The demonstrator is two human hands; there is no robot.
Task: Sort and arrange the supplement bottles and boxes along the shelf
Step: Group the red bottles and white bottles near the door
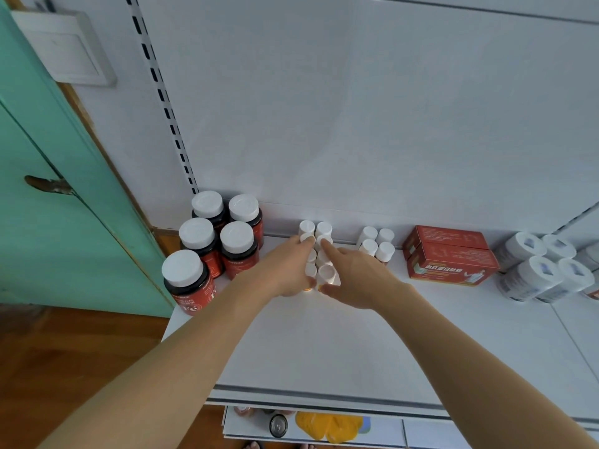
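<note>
A: Both hands flank the two-column block of small white-capped bottles (319, 254) in the middle of the shelf (324, 345). The left hand (288, 270) lies along the block's left side, fingers fairly straight, fingertips reaching the second row from the back. The right hand (353, 277) lies along the right side, index finger stretched onto a cap. Neither seems curled round a bottle; they press the block between them.

B: What could go wrong?

A: The bottles look narrow and tall, packed touching one another. An uneven squeeze would likely tip one, and the row could fall like dominoes. The front bottle, at 6 o'clock of the block, already looks tilted toward the person.

B: And the neighbours?

A: At 9 o'clock stand the dark bottles with red labels (207, 247), just beside the left wrist; a sideways shove might knock them. At 3 o'clock sits a second cluster of small bottles (376, 246), then the red boxes (450, 257), then the white-wrapped bottles (538, 270).

B: Any writing?

A: The nearest dark bottle shows "Fe" in large letters. The front box carries white Chinese characters, seemingly "血红蛋白肽粉". The rest is too small to read.
</note>
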